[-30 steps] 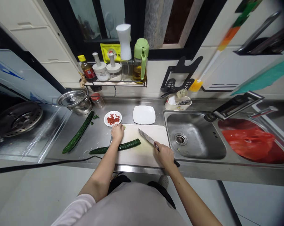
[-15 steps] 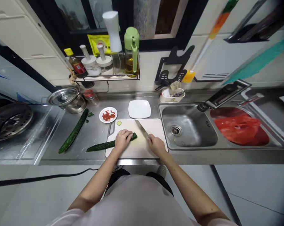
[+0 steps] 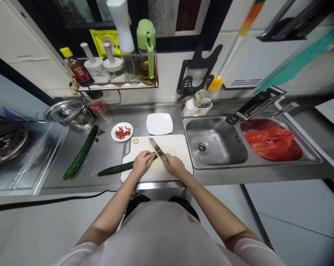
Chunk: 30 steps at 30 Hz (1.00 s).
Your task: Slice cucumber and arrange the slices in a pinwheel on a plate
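Left hand (image 3: pixel 142 161) pressed down on the right end of a cucumber (image 3: pixel 115 169), fingers curled over it and closed on it, holding it flat against the white cutting board (image 3: pixel 178 146). Cucumber lying across the board's left edge, its right end on the board under the hand, its tail reaching out left onto the steel counter (image 3: pixel 56 159). Right hand (image 3: pixel 174 166) wrapped shut around the handle of a knife (image 3: pixel 157 148), handle itself hidden in the fist; blade angled up and left over the board, meeting the cucumber just beside the left fingertips. One cut cucumber slice (image 3: pixel 135 140) resting at the board's far left corner. Second whole cucumber (image 3: pixel 80 153) well left of the board, lying diagonally on the counter. Small round dish of red pieces (image 3: pixel 122 132) just beyond the board's far left corner; empty white square plate (image 3: pixel 159 123) just behind the board. Sink basin (image 3: pixel 213 142) immediately right of the board; red bag (image 3: pixel 269 140) in the basin beyond it. Lidded steel pot (image 3: pixel 68 113) far left behind the board.
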Available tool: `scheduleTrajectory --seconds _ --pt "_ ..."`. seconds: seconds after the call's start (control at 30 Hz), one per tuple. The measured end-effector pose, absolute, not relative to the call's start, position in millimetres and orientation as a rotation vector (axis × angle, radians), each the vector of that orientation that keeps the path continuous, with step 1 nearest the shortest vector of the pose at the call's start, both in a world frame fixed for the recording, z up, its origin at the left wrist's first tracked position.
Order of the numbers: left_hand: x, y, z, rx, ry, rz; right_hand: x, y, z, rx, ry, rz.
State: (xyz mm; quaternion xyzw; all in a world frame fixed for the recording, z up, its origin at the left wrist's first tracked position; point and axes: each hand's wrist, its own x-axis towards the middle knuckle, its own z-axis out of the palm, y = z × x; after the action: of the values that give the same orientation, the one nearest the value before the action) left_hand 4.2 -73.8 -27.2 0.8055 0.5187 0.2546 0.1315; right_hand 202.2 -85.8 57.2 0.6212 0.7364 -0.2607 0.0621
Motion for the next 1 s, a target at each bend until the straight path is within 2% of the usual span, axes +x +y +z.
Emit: scheduleTrajectory --seconds 0.6,1.0 --pt "6.6 -74.9 -25.8 2.445 1.508 0.835 197.7 -87.2 45.3 1.840 2.234 -0.783" --pt "6.5 -75.2 -27.3 2.446 1.487 0.845 195.9 -94.9 54.8 1.764 2.180 -0.758"
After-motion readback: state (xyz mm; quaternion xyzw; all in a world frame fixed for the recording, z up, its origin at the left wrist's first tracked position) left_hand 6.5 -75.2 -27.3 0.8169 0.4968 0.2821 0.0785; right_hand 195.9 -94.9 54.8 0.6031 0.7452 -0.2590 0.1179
